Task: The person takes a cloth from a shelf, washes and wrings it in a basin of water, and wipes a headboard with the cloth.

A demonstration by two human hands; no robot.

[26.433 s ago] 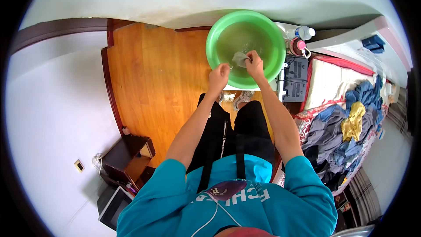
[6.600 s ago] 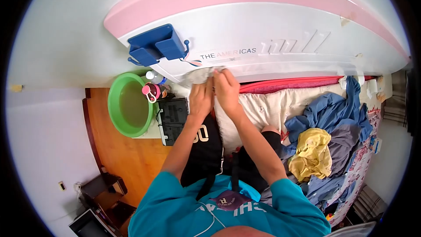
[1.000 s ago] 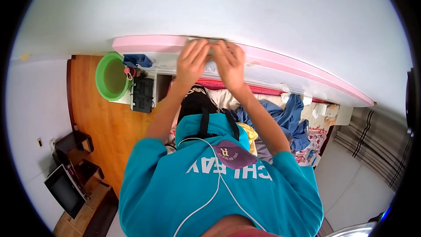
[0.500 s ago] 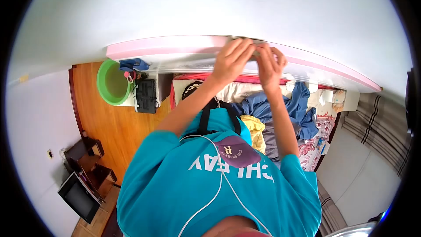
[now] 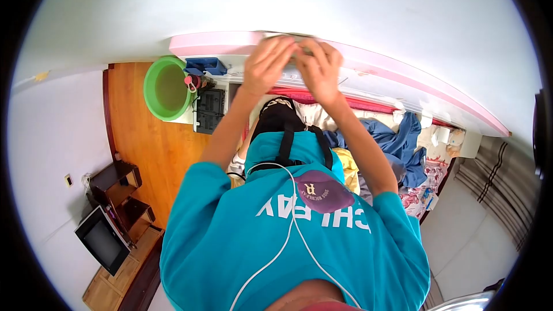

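Side by side, both my hands are raised against the pink edge (image 5: 222, 39) of a long white-and-pink board that runs along the wall. My left hand (image 5: 266, 64) has its fingers closed over the top of this edge. Close beside it, my right hand (image 5: 320, 70) is bent and pinched, its fingertips almost meeting those of the left. A thin greyish thing shows partly at the fingertips, blurred and mostly covered, so its kind cannot be told.
A green basin (image 5: 151, 89) of murky water stands at the left, near a blue container (image 5: 206, 66) and a black case (image 5: 209, 110). Below the board is a bed with blue clothes (image 5: 397, 144) and a yellow cloth (image 5: 349, 170). A television (image 5: 102, 241) is at lower left.
Both hands have moved left along the pink edge, staying close together. The view has shifted, so the basin and the board's left end appear further right.
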